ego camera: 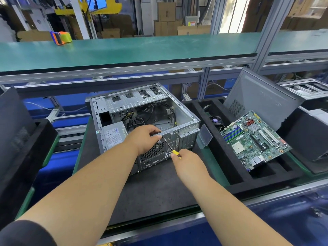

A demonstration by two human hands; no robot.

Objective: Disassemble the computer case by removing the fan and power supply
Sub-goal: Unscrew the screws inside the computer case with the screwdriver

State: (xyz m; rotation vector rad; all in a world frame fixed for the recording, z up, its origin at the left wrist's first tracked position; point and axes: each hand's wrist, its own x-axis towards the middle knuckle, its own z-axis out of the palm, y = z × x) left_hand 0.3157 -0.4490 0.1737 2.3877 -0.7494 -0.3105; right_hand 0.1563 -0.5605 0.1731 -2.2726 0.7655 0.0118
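Head view: the computer case (142, 121) lies open-side up at frame centre on a dark mat (156, 189), rear panel toward the viewer. The left hand (143, 139) is clamped over the rear panel's top edge, just above the fan grille (154, 150). The right hand (186, 162) pinches the yellow handle of a screwdriver (169, 147), whose shaft runs up-left from the grip to a point beside the grille's upper right corner, probably a fan screw. The power supply (113, 135) sits inside, left of the fan, nearer the left hand. A motherboard (255, 139) rests in the foam tray (230, 174) at right.
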